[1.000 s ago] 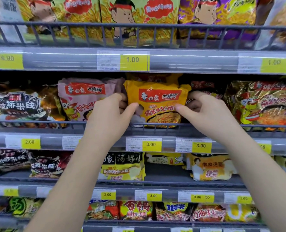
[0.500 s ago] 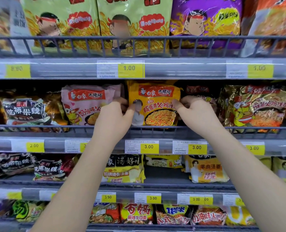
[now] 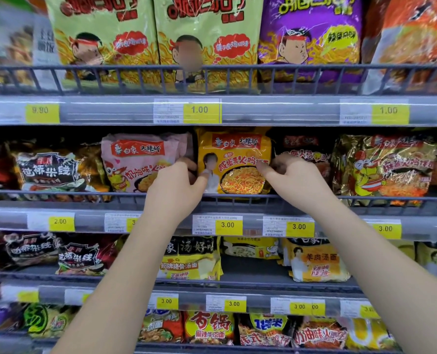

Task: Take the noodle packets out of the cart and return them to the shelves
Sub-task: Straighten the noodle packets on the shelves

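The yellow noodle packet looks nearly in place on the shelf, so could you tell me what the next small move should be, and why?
Probably let go and draw both hands back. The yellow noodle packet stands upright behind the wire rail, between the pink packet and a dark one, seemingly seated. The left hand and right hand touch only its side edges, so nothing seems left to adjust.

Glossy, crinkled plastic film is seen on the yellow noodle packet (image 3: 234, 162); matt grey metal on the shelf rail (image 3: 84, 194); paper price labels (image 3: 217, 224).
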`<action>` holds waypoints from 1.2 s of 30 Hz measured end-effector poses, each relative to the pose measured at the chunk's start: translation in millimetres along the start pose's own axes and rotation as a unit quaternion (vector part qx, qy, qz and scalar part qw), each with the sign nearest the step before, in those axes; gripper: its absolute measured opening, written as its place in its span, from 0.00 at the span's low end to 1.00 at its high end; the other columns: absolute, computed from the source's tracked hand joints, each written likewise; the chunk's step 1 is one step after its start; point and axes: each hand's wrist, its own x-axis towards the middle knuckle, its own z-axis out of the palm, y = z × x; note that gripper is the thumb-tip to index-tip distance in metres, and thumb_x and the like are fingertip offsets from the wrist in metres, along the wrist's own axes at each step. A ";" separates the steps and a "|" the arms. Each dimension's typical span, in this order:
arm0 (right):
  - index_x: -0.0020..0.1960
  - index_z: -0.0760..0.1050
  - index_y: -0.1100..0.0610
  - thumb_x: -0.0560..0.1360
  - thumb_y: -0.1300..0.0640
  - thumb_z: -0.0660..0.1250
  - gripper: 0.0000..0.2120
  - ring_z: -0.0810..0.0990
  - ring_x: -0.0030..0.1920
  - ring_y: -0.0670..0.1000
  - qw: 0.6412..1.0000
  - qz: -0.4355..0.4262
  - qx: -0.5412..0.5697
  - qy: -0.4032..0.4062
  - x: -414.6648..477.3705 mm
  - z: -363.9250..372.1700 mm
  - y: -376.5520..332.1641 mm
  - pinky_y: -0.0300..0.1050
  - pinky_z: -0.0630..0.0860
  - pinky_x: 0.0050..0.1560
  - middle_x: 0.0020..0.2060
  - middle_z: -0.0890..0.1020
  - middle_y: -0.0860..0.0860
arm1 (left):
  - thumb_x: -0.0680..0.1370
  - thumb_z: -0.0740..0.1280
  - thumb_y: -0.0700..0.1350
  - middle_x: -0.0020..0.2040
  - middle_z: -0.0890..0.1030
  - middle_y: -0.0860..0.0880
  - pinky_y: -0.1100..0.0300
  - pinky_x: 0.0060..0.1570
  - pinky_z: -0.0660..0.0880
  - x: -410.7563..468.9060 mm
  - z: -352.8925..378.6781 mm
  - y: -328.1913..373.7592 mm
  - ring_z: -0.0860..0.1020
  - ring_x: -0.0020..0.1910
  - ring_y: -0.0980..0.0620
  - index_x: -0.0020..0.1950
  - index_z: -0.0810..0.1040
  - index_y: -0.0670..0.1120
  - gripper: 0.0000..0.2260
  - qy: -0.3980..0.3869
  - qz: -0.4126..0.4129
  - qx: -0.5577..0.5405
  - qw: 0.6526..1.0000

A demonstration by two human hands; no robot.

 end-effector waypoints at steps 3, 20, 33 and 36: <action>0.64 0.78 0.51 0.78 0.32 0.63 0.26 0.79 0.52 0.49 1.000 0.007 0.023 0.012 -5.6 -3.8 -0.1 0.48 0.78 0.53 0.51 0.81 0.46 | 0.80 0.65 0.60 0.44 0.84 0.53 0.49 0.49 0.82 -3.4 -0.7 1.4 0.82 0.46 0.49 0.62 0.79 0.48 0.18 0.005 0.000 0.002 1.000; 0.58 0.79 0.45 0.79 0.44 0.70 0.10 0.79 0.47 0.36 0.991 -0.012 0.078 0.103 -58.8 -65.4 55.9 0.21 0.71 0.42 0.42 0.83 0.42 | 0.79 0.70 0.54 0.55 0.80 0.56 0.55 0.58 0.78 -33.5 37.2 99.7 0.78 0.54 0.58 0.62 0.77 0.52 0.14 0.035 0.143 -0.144 0.979; 0.56 0.78 0.46 0.77 0.46 0.73 0.10 0.80 0.43 0.37 0.988 -0.015 0.026 0.150 -55.8 -198.4 208.3 0.25 0.73 0.44 0.40 0.83 0.40 | 0.77 0.72 0.59 0.54 0.80 0.51 0.48 0.57 0.79 -42.4 149.9 224.1 0.79 0.56 0.51 0.64 0.75 0.51 0.20 0.001 0.069 -0.069 0.995; 0.58 0.77 0.48 0.75 0.40 0.73 0.17 0.82 0.45 0.41 0.995 -0.001 -0.013 0.095 -41.7 -196.1 228.6 0.45 0.81 0.52 0.42 0.82 0.40 | 0.75 0.74 0.61 0.55 0.79 0.47 0.50 0.54 0.77 -41.5 155.9 224.0 0.78 0.56 0.46 0.61 0.75 0.46 0.24 0.012 0.001 -0.014 1.000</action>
